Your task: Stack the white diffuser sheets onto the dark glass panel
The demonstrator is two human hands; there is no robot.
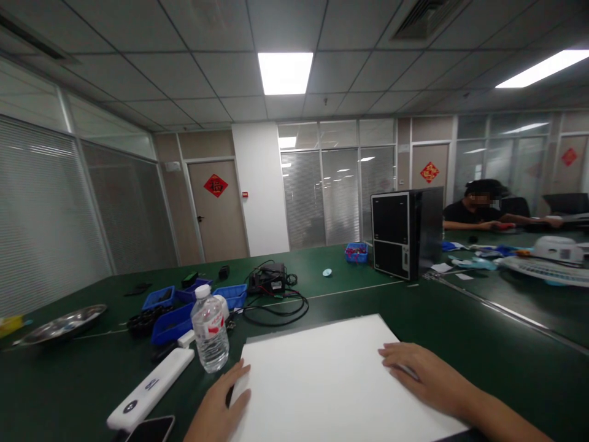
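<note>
A large white sheet (317, 380) lies flat on the green table in front of me, with a thin grey edge showing along its far side. My left hand (221, 402) rests at its left edge, thumb and fingers apart, fingertips on the white surface. At the right edge lies my right hand (421, 374), its fingers stretched out flat on the sheet. Just beyond my left hand stands a clear water bottle (210, 334) with a white cap. Left of the bottle is a long white device (151, 388), and a phone (151, 430) is partly cut off below it.
Blue bins (172, 323), a black box with coiled cables (270, 279) and a metal tray (64, 325) occupy the left and middle. A black computer tower (405, 233) stands beyond, near a small blue basket (356, 253). A person (478, 209) sits at the far right.
</note>
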